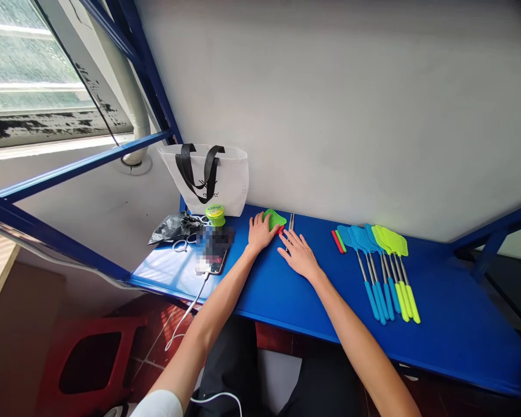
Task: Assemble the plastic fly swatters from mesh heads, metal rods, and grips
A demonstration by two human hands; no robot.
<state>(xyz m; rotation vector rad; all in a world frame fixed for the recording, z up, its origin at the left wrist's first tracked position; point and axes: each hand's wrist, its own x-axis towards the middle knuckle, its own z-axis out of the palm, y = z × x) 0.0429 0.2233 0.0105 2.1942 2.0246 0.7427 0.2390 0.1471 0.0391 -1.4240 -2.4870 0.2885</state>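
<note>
My left hand (260, 231) lies with fingers apart at the edge of a green fly swatter head (275, 218), near the back of the blue table. A red piece (281, 230) shows partly between my hands; its shape is mostly hidden. My right hand (301, 253) is spread over the table, fingertips beside thin metal rods (292, 222), which it partly covers. Neither hand visibly grips anything. To the right, several fly swatters with blue heads (349, 236) and yellow-green heads (391, 240) lie fanned out, metal shafts and coloured handles toward me.
A red and a green stick (338, 242) lie left of the swatters. On the left of the blue table (295, 301) are a white tote bag (237, 179), a green tub (216, 216), scissors (180, 245), a black plastic bag (167, 230) and a charging phone (219, 262). Blue frame bars flank the table.
</note>
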